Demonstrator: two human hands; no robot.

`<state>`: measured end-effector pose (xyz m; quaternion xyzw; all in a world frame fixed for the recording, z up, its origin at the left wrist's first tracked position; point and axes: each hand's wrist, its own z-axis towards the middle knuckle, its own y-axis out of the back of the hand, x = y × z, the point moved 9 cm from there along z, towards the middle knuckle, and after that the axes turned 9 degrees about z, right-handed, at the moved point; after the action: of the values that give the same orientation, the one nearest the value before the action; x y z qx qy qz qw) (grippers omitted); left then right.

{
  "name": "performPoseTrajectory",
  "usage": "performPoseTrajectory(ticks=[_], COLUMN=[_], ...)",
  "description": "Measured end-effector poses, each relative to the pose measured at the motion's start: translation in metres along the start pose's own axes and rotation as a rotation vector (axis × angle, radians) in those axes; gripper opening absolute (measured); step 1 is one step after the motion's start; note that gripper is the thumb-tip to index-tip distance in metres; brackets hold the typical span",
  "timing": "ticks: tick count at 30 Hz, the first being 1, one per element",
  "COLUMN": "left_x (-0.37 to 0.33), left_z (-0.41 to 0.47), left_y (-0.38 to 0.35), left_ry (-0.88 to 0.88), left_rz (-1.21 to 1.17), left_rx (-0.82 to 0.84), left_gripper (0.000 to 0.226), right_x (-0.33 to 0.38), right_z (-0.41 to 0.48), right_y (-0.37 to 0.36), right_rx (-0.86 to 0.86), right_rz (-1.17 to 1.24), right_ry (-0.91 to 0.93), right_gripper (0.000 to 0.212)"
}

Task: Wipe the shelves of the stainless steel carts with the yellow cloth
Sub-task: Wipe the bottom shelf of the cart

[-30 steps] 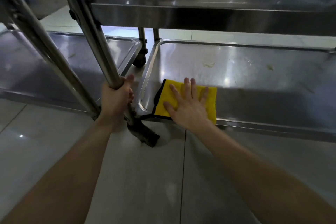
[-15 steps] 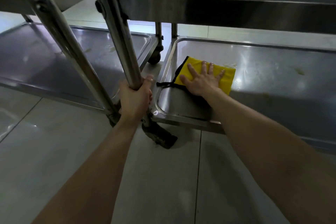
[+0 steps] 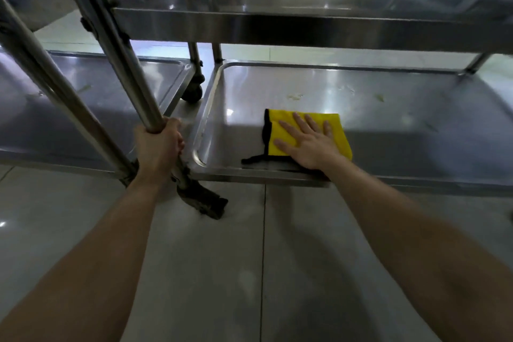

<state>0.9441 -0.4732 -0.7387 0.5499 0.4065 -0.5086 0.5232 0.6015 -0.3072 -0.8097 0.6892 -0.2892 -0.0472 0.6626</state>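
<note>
Wiping is the step in hand. My right hand [image 3: 308, 144] lies flat on the folded yellow cloth with black edging [image 3: 337, 126] and presses it onto the bottom shelf of the right-hand stainless steel cart [image 3: 416, 130]. It sits near the front lip, toward the shelf's left end. That grip is wide: fingers straight and spread, clamping nothing, just palm and pads bearing down on the fabric.

My left hand [image 3: 159, 144] is the opposite. Its grip is wrapped tight around the round steel upright post [image 3: 125, 63] at the cart's near corner, low down, which I read as bracing the cart (it has casters, so it would likely roll under a push).

As for what comes next, pale smears [image 3: 295, 96] and small greenish flecks [image 3: 379, 97] sit farther back and to the right, beyond the cloth. The stroke needs to carry the cloth away from me and across, with the palm kept flat so the fold doesn't bunch. One thing to watch is the black trailing strip [image 3: 254, 159], which lies by the front rim and could drag.

The neighbouring cart's lower shelf [image 3: 97, 97] on the left shows flecks too, so I judge plenty of wiping remains.
</note>
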Motion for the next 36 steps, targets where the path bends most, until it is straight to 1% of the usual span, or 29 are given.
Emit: performPoseTrajectory(ticks=[3,5,10,14,17,20,23,24,26,28,31,34,36], left_x=[-0.001,-0.002,-0.004,-0.003,-0.003,-0.001,-0.001,-0.001,-0.003,-0.005,-0.007,-0.007,-0.007], left_z=[0.000,-0.001,-0.003,-0.003,-0.004,-0.004,-0.005,-0.005,-0.006,-0.008,-0.009,-0.009,-0.007], left_y=[-0.001,-0.001,-0.002,-0.001,-0.002,0.001,-0.001,-0.001,-0.001,-0.002,-0.001,-0.001,0.000], left_ry=[0.004,0.002,-0.014,-0.033,-0.065,-0.070,-0.055,-0.053,-0.050,-0.056,-0.052,-0.042,-0.036], left_rz=[-0.010,-0.030,-0.039,-0.079,-0.086,-0.092,-0.103,-0.110,-0.125,-0.118,-0.101,-0.079,-0.063], left_rx=[-0.001,-0.003,-0.005,-0.012,0.005,-0.008,-0.022,-0.028,-0.027,-0.010,-0.001,0.011,0.016], left_gripper=[0.029,0.028,0.034,0.038,0.037,0.033,0.032,0.033,0.034,0.034,0.029,0.026,0.023], right_x=[-0.082,-0.104,-0.095,-0.063,-0.012,0.067,0.153,0.174,0.194,0.189,0.163,0.114,0.066], right_z=[-0.022,-0.028,-0.014,0.023,0.059,0.082,0.072,0.064,0.048,0.034,0.011,-0.013,-0.024], right_y=[0.021,0.027,0.023,0.020,0.013,-0.005,-0.035,-0.044,-0.054,-0.052,-0.043,-0.029,-0.013], right_rx=[-0.026,-0.034,-0.055,-0.058,-0.045,-0.018,0.019,0.025,0.029,0.041,0.064,0.071,0.058], right_rz=[0.017,0.017,0.019,0.029,-0.001,-0.021,-0.029,-0.040,-0.046,-0.035,-0.018,0.008,0.013], right_ry=[-0.179,-0.252,-0.315,-0.325,-0.262,-0.134,0.065,0.128,0.207,0.251,0.299,0.300,0.288], right_gripper=[0.089,0.091,0.094,0.097,0.095,0.092,0.091,0.090,0.086,0.083,0.080,0.078,0.078])
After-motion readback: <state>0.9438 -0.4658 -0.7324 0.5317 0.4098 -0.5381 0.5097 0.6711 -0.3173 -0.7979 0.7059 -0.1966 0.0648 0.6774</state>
